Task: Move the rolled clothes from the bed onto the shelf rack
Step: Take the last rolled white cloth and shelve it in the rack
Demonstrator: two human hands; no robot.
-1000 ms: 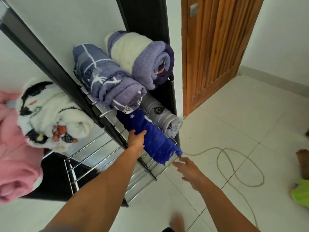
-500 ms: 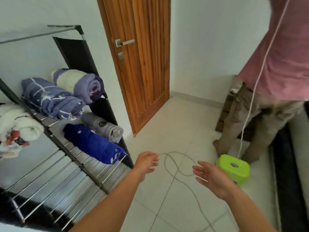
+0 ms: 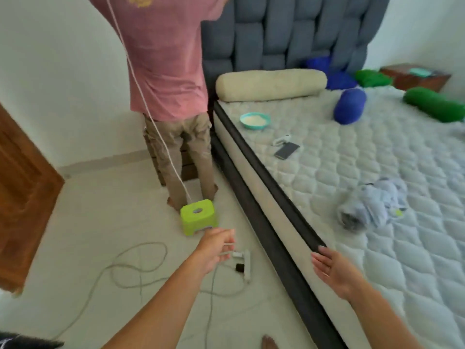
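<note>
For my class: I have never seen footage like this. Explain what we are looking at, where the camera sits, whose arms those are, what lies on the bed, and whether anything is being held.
There is no machine here. A person wears a wide-angle camera on the head, looking forward and down, so the two bare arms at the bottom are their own. The left hand and the right hand reach forward, fingers relaxed, holding nothing.

On the bed lie rolled clothes: a pale patterned roll nearest, a blue roll and a green roll farther off, with more blue and green bundles by the headboard. Also there: a cream bolster, a teal bowl and a phone.

Beside the bed another person stands facing away, near a green stool and a power strip.
</note>
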